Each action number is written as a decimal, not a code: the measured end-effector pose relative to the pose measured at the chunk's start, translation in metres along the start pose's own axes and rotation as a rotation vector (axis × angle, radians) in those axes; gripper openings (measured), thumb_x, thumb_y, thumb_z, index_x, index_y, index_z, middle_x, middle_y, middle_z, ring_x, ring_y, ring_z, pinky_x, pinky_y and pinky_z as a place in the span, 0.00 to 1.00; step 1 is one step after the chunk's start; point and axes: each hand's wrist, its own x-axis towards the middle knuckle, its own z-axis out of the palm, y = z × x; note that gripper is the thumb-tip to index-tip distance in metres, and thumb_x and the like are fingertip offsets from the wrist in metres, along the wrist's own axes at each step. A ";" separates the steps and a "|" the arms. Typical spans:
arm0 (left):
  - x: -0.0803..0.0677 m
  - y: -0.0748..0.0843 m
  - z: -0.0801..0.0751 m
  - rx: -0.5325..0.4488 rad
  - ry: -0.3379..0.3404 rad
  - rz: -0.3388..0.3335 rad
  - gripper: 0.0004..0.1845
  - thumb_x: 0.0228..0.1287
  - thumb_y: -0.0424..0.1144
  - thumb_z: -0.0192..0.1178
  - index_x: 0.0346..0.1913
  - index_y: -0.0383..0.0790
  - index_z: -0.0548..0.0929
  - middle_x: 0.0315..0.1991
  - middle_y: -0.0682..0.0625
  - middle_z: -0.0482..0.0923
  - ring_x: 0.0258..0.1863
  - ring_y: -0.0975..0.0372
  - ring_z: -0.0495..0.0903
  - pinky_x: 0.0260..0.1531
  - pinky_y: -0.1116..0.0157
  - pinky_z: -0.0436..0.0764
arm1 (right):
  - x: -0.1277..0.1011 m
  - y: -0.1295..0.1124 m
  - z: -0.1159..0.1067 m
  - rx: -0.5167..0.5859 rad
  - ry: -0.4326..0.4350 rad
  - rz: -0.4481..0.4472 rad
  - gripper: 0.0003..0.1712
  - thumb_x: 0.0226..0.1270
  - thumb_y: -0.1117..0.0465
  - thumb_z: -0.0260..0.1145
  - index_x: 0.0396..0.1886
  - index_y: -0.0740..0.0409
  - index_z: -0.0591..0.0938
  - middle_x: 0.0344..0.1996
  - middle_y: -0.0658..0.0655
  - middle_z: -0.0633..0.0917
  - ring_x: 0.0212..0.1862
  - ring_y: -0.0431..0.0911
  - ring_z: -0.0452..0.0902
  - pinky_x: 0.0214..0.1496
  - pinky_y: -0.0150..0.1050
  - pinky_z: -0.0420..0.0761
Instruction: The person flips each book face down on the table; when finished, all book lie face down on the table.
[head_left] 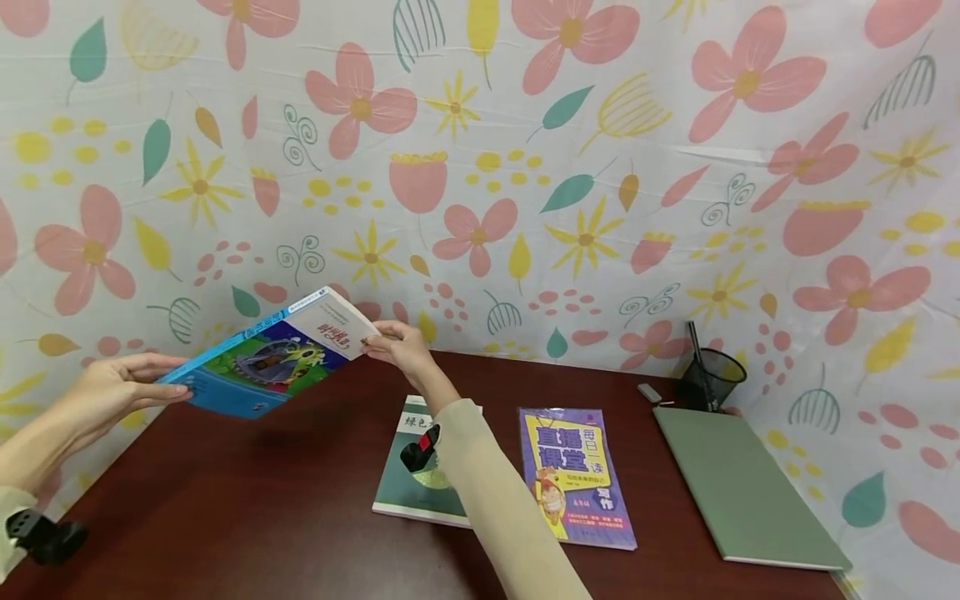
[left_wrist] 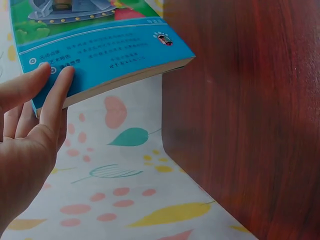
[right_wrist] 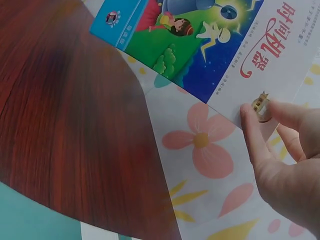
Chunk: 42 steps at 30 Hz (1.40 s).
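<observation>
A paperback book (head_left: 273, 358) with a blue, green and white illustrated cover is held tilted above the table, spine toward the upper left. My left hand (head_left: 123, 392) grips its blue lower end; in the left wrist view the fingers (left_wrist: 56, 97) lie on the cover and behind the page edges. At the white upper end, my right hand (head_left: 405, 348) pinches a corner, its fingers near a gold round emblem (right_wrist: 261, 109) in the right wrist view. Under my right forearm lies a green book (head_left: 405, 487), partly covered by the sleeve.
A purple and yellow book (head_left: 577, 475) lies right of the green one. Farther right is a grey-green folder or notebook (head_left: 750, 492). A black mesh pen holder (head_left: 716, 375) with a pen stands behind it, beside a small grey object (head_left: 649, 393). A flowered cloth (head_left: 480, 167) hangs behind the table (head_left: 315, 517).
</observation>
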 end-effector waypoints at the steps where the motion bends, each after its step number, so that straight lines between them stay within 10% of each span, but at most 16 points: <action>1: 0.001 0.000 0.000 -0.023 -0.005 0.003 0.19 0.66 0.33 0.61 0.44 0.69 0.79 0.38 0.71 0.82 0.37 0.71 0.87 0.36 0.80 0.81 | 0.000 0.001 -0.001 0.011 -0.002 -0.004 0.17 0.68 0.68 0.63 0.56 0.63 0.80 0.56 0.63 0.81 0.53 0.54 0.84 0.57 0.42 0.83; 15: -0.001 -0.002 0.006 -0.328 -0.004 0.101 0.17 0.66 0.24 0.57 0.43 0.51 0.88 0.40 0.63 0.85 0.37 0.70 0.86 0.37 0.76 0.84 | -0.006 -0.008 0.000 0.236 0.000 -0.057 0.22 0.66 0.68 0.54 0.57 0.78 0.75 0.56 0.75 0.78 0.38 0.47 0.86 0.57 0.47 0.82; 26: 0.002 -0.006 0.031 -0.787 -0.129 0.289 0.19 0.68 0.17 0.45 0.45 0.30 0.87 0.44 0.47 0.88 0.44 0.60 0.88 0.46 0.67 0.84 | -0.005 -0.001 -0.002 0.197 0.182 -0.111 0.19 0.67 0.60 0.65 0.47 0.75 0.82 0.37 0.58 0.87 0.27 0.40 0.83 0.43 0.39 0.87; 35: 0.005 -0.006 0.031 -0.746 0.030 0.283 0.18 0.69 0.21 0.50 0.49 0.39 0.87 0.45 0.56 0.87 0.43 0.68 0.87 0.41 0.71 0.85 | -0.007 -0.003 0.005 0.188 0.191 -0.172 0.13 0.61 0.72 0.65 0.45 0.74 0.81 0.27 0.46 0.80 0.28 0.36 0.78 0.31 0.27 0.81; 42: 0.007 -0.009 0.032 -0.694 0.161 0.106 0.17 0.66 0.27 0.58 0.42 0.54 0.88 0.40 0.66 0.80 0.35 0.71 0.84 0.36 0.76 0.84 | -0.010 0.000 0.006 0.091 0.185 -0.180 0.21 0.59 0.75 0.65 0.54 0.70 0.78 0.39 0.52 0.78 0.34 0.39 0.76 0.34 0.28 0.80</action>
